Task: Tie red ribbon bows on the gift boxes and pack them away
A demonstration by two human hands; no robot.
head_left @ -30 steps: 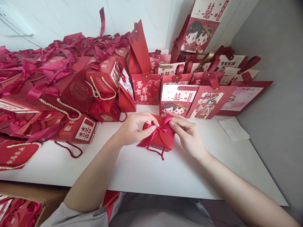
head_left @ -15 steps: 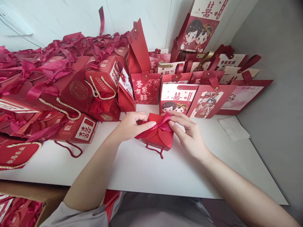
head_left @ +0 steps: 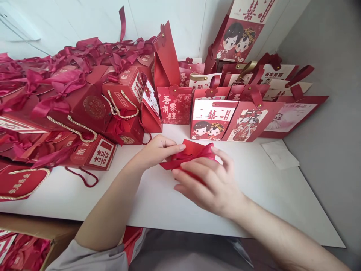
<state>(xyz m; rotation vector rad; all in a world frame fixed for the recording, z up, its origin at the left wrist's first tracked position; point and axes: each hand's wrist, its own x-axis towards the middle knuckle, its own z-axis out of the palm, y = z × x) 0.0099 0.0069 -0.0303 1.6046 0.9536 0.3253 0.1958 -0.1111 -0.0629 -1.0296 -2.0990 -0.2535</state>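
A small red gift box with a magenta satin ribbon tied across its top sits on the white table, between my hands. My left hand is closed at its left side, thumb over the ribbon and top edge, the other fingers behind. My right hand curves round the right and near sides. One digit touches the ribbon's right end while the other fingers, slightly spread, cross the front. These fingers hide most of the box's front and its lower part.
Stacked red gift boxes with ribbons and rope handles fill the left. Red and white paper gift bags stand behind. A folded white paper lies at right. An open cardboard carton holding more boxes is at lower left, below the table edge.
My right hand has moved from the bow's right end to the front of the box, fingers now across it. The box has turned a little; my left hand stays at its left side.
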